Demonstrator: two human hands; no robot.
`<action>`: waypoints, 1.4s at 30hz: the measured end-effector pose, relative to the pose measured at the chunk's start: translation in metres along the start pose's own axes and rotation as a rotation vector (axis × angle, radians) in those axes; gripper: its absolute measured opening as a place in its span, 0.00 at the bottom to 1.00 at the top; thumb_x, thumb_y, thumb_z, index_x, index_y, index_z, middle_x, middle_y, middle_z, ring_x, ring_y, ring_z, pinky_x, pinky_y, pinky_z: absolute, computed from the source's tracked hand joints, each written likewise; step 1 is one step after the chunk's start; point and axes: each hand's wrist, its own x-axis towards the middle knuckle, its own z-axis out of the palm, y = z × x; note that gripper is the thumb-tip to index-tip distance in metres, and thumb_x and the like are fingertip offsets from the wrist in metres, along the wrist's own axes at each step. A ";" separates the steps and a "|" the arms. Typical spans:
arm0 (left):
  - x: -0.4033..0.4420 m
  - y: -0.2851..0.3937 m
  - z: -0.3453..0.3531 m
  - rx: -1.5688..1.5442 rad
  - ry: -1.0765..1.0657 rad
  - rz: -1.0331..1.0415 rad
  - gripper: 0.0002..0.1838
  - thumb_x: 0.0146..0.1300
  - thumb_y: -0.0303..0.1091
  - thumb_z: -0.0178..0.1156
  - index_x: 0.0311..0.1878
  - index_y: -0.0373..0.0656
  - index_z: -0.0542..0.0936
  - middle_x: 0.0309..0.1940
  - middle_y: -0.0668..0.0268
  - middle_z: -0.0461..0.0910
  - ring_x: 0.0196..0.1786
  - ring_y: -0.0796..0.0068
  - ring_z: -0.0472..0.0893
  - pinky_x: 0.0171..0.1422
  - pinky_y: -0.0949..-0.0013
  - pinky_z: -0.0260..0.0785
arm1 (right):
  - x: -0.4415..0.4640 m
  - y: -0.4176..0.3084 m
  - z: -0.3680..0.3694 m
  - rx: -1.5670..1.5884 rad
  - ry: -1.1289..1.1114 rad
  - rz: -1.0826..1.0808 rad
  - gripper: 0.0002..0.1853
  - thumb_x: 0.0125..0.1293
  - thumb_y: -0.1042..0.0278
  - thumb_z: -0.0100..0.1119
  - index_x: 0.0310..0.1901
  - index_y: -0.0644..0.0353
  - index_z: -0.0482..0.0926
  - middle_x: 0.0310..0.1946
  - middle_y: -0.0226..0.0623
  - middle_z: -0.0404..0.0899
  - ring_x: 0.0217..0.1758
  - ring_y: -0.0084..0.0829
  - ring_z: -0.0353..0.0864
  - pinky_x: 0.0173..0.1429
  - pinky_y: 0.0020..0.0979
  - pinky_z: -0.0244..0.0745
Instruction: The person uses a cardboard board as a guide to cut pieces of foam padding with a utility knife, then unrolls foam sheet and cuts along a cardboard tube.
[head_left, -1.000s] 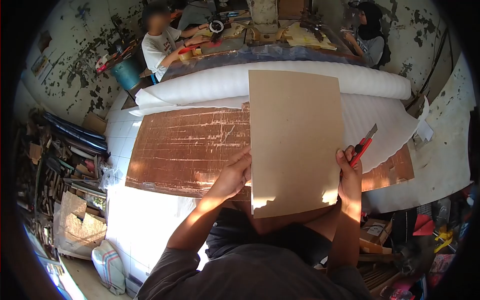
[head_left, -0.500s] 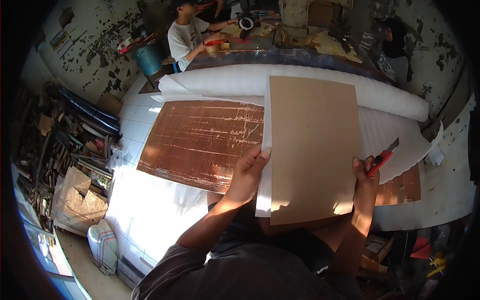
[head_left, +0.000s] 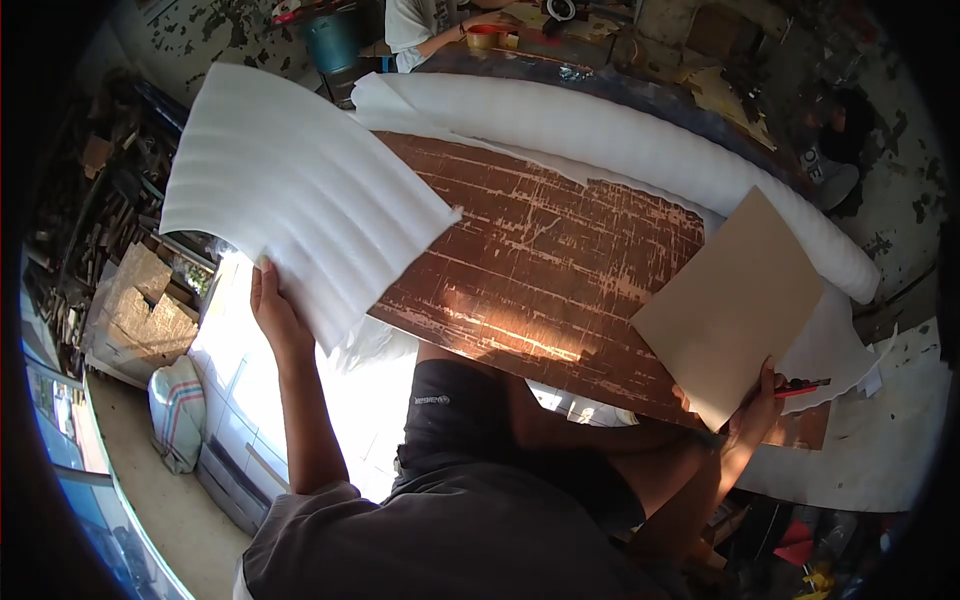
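My left hand (head_left: 277, 308) grips the lower edge of a white foam sheet (head_left: 300, 190), raised at the left. At the right, my right hand (head_left: 757, 412) is closed around the bottom corner of a tan cardboard sheet (head_left: 735, 300) and also holds a red utility knife (head_left: 800, 389), its blade pointing right. Between the two sheets lies a scuffed brown board (head_left: 530, 260), its surface marked with many cut lines. Behind the board stretches a white foam roll (head_left: 600, 135).
A co-worker (head_left: 412, 35) in a white shirt works at the far table beside an orange-rimmed container (head_left: 486, 36). Another person (head_left: 835, 160) is at the far right. Scrap wood and cardboard (head_left: 150, 305) pile up at the left, near a white sack (head_left: 178, 410).
The foam and cardboard sheets, together before, are now apart. My left hand has carried the foam left and up; the cardboard has tilted and shifted right with my right hand.
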 end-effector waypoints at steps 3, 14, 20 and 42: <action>0.054 -0.020 -0.083 -0.092 0.208 0.070 0.22 0.80 0.37 0.52 0.69 0.32 0.73 0.59 0.52 0.80 0.60 0.61 0.82 0.63 0.61 0.78 | 0.011 0.000 -0.015 -0.161 0.000 0.006 0.23 0.73 0.67 0.69 0.24 0.47 0.64 0.27 0.22 0.70 0.31 0.18 0.71 0.39 0.25 0.71; 0.059 -0.253 -0.304 0.029 0.848 -0.054 0.15 0.75 0.30 0.52 0.55 0.26 0.74 0.48 0.51 0.78 0.45 0.57 0.82 0.44 0.58 0.81 | 0.014 -0.007 -0.019 -0.333 -0.060 0.142 0.14 0.77 0.58 0.62 0.43 0.63 0.78 0.44 0.34 0.75 0.51 0.25 0.76 0.57 0.34 0.74; 0.044 -0.338 -0.315 0.011 0.921 -0.279 0.18 0.76 0.34 0.56 0.62 0.32 0.73 0.55 0.51 0.80 0.51 0.56 0.83 0.51 0.56 0.83 | 0.031 0.000 -0.047 -0.395 -0.182 0.135 0.24 0.81 0.55 0.55 0.63 0.70 0.73 0.58 0.42 0.74 0.63 0.32 0.74 0.69 0.38 0.70; 0.168 -0.139 -0.200 0.482 0.588 0.427 0.26 0.72 0.35 0.60 0.68 0.31 0.70 0.58 0.44 0.80 0.61 0.53 0.80 0.68 0.52 0.73 | 0.000 -0.007 -0.011 0.112 -0.055 0.157 0.16 0.78 0.64 0.62 0.28 0.50 0.71 0.34 0.29 0.78 0.45 0.24 0.81 0.52 0.31 0.80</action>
